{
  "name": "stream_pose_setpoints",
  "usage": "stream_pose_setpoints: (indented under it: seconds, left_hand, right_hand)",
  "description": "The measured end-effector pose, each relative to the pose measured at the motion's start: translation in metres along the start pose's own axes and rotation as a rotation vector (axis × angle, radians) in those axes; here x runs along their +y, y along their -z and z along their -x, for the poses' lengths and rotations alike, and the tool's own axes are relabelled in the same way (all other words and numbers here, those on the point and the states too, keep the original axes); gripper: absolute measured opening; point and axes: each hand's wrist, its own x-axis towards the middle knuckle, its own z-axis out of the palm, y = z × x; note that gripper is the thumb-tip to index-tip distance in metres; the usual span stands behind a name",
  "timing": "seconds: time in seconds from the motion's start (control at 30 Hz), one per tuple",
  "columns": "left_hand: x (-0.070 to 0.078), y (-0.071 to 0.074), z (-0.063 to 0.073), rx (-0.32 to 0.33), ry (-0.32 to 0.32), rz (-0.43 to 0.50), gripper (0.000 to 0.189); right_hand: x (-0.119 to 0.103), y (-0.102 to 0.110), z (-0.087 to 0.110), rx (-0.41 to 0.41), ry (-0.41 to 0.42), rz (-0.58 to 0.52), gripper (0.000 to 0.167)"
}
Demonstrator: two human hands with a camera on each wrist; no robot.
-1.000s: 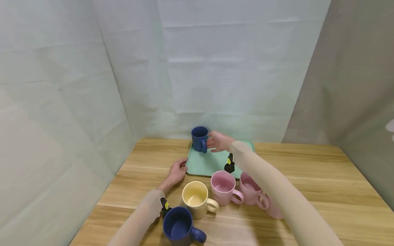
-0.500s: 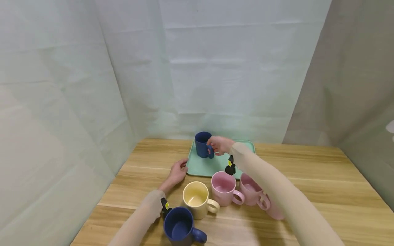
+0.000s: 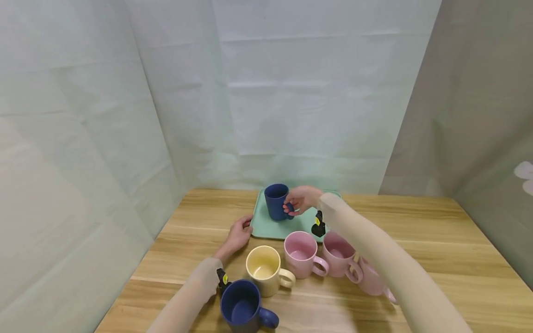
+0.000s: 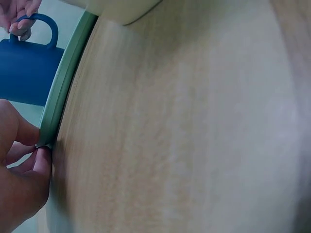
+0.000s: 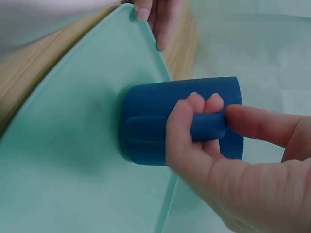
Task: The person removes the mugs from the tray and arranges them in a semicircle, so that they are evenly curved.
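Observation:
A dark blue mug (image 3: 275, 203) stands upright on the left part of a mint-green tray (image 3: 263, 228) in the head view. My right hand (image 3: 304, 199) grips its handle from the right. Up close in the right wrist view, fingers curl through the mug handle (image 5: 206, 127), with the thumb at its upper end. My left hand (image 3: 239, 233) is at the tray's near left corner. In the left wrist view, thumb and finger of the left hand (image 4: 22, 179) pinch the tray rim (image 4: 73, 73).
In front of the tray, a yellow mug (image 3: 263, 266) and a second blue mug (image 3: 240, 305) stand beside my left forearm. Several pink mugs, including a near one (image 3: 300, 252), line up toward my right forearm. Pale cloth (image 3: 291, 115) hangs behind the wooden table (image 3: 416, 240).
My right hand has taken hold of the blue mug's handle, and the mug has moved toward me and slightly right on the tray. The left hand stays at the tray's corner.

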Motion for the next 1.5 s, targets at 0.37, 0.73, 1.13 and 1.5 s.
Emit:
stream_pose_setpoints:
  seconds: [0.37, 0.73, 1.13, 1.5]
  left_hand:
    - [0.001, 0.000, -0.003, -0.005, 0.022, -0.016, 0.043]
    - [-0.001, 0.000, -0.005, 0.011, -0.004, -0.007, 0.042]
    - [-0.001, 0.002, -0.007, 0.012, 0.021, -0.032, 0.043]
    - [-0.003, 0.003, -0.008, -0.001, 0.032, -0.039, 0.044]
  right_hand:
    - [0.008, 0.011, 0.002, -0.035, 0.045, -0.016, 0.022]
    - [0.021, 0.010, 0.018, 0.100, 0.205, -0.009, 0.030]
    - [0.029, 0.029, 0.060, 0.092, 0.458, 0.011, 0.031]
    - [0.045, 0.036, 0.100, 0.088, 0.506, 0.002, 0.030]
